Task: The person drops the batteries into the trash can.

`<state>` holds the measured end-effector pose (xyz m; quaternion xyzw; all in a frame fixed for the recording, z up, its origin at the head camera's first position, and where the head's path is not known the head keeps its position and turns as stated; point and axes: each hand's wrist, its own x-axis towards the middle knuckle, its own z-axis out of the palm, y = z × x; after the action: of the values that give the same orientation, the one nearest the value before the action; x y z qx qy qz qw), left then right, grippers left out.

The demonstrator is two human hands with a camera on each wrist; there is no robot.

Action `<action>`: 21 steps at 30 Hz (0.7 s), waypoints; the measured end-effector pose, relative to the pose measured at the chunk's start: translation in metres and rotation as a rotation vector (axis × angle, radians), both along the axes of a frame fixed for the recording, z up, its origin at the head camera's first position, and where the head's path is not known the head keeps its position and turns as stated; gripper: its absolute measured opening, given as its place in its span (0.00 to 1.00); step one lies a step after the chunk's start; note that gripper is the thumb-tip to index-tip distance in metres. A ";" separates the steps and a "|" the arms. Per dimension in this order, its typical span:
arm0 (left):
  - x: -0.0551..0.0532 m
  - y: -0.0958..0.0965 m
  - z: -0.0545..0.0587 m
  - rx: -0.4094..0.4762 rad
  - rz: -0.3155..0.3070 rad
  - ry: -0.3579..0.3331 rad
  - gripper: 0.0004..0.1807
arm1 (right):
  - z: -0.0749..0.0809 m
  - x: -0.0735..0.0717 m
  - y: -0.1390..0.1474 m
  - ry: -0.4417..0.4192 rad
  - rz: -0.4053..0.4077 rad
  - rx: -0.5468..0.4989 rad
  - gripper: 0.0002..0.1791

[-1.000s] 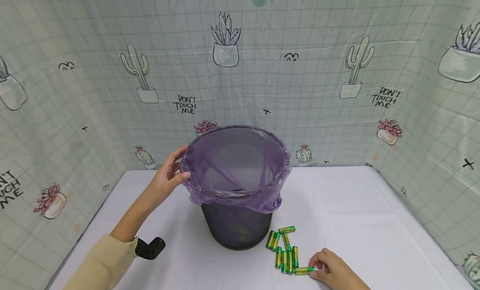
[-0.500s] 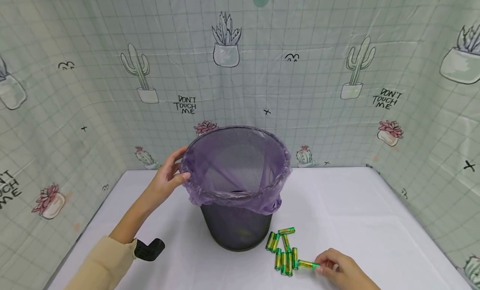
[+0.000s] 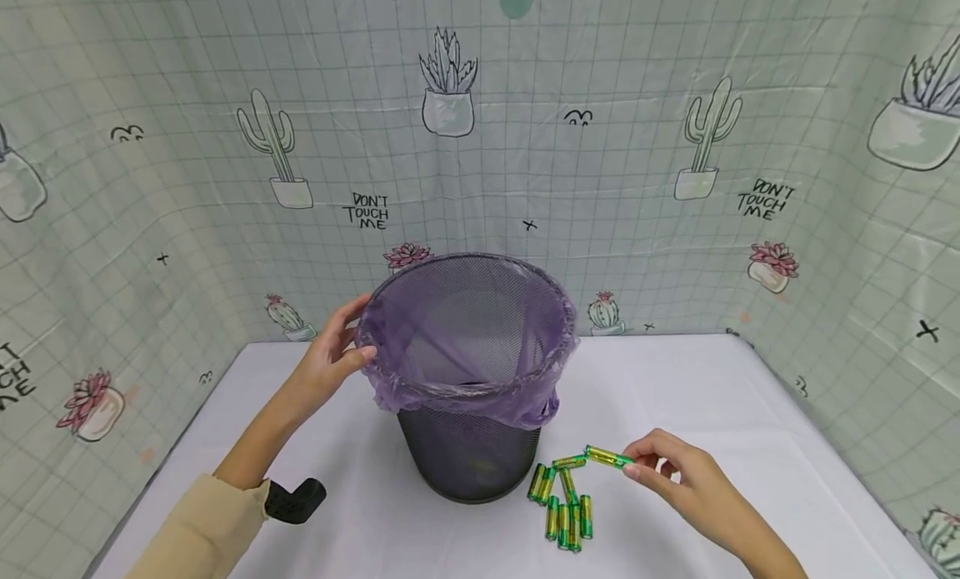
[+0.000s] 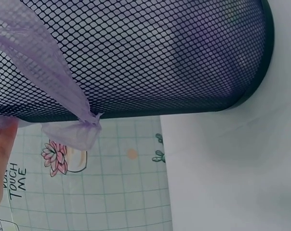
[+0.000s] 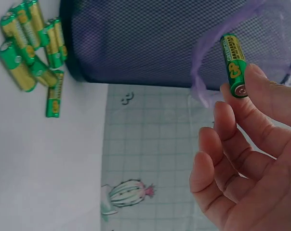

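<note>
A black mesh wastebasket (image 3: 472, 458) stands upright on the white table, lined with a purple plastic bag (image 3: 517, 404) folded over its rim. My left hand (image 3: 333, 350) grips that rim at the left, thumb on the near side and fingers around the outside. Between thumb and index finger, my right hand (image 3: 678, 471) pinches one green and gold battery (image 3: 606, 456) by its end. The right wrist view shows this battery (image 5: 233, 65) raised off the table, its "GP" lettering visible. Several loose batteries (image 3: 564, 521) lie in a cluster right of the wastebasket's base.
A white cloth covers the table (image 3: 660, 396). Behind and at both sides hangs a pale green gridded curtain (image 3: 495, 171) printed with potted cacti. A black device (image 3: 296, 501) sits at the left sleeve cuff (image 3: 217, 521).
My right hand has picked up the battery from the near right of the cluster and carried it up, toward the far side of the table. My left hand keeps its hold on the rim.
</note>
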<state>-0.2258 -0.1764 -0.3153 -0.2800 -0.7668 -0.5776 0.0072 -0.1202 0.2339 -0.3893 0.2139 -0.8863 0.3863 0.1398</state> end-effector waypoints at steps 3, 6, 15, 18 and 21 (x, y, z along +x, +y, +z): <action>0.000 0.001 0.000 0.002 0.000 -0.005 0.36 | 0.019 -0.004 -0.005 0.043 -0.015 0.008 0.07; 0.001 0.001 0.000 0.000 0.002 -0.010 0.36 | 0.036 -0.008 -0.009 0.078 -0.033 0.021 0.08; 0.001 0.001 -0.001 0.006 0.006 0.004 0.36 | 0.073 -0.020 -0.027 0.177 -0.022 0.024 0.09; 0.001 0.001 -0.002 0.007 0.007 0.008 0.36 | 0.079 -0.022 -0.033 0.195 0.000 0.010 0.09; 0.001 0.000 -0.003 0.001 0.013 0.007 0.36 | 0.083 -0.022 -0.037 0.202 0.018 -0.003 0.09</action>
<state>-0.2251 -0.1761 -0.3188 -0.2771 -0.7681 -0.5772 0.0135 -0.1423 0.1964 -0.3060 0.2594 -0.8651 0.3654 0.2254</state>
